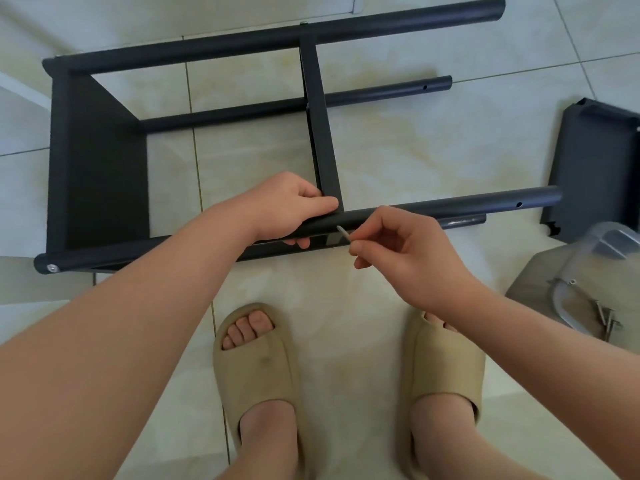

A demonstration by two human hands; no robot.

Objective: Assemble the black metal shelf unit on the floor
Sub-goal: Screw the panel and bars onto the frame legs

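Looking down past tan slippers (256,368) at the near edge, I log both hands just beyond them.

- Left hand (291,209): fingers curled round the near pole (450,207), thumb on top, right at the joint with the cross shelf (322,133).
- Right hand (405,247): thumb and forefinger pinch a small screw (343,233). Its tip touches the pole just right of the left-hand grip.
- Right of the right hand: loose screws (606,320) beside a clear plastic bag (568,271).
- Beyond the grip: the shelf unit (97,161) lies on its side on the tiled floor (398,140). Its solid end panel is left of the left hand.
- Far right: a loose panel (592,161), past the pole's free end.
- Farthest: the far pole (277,39).
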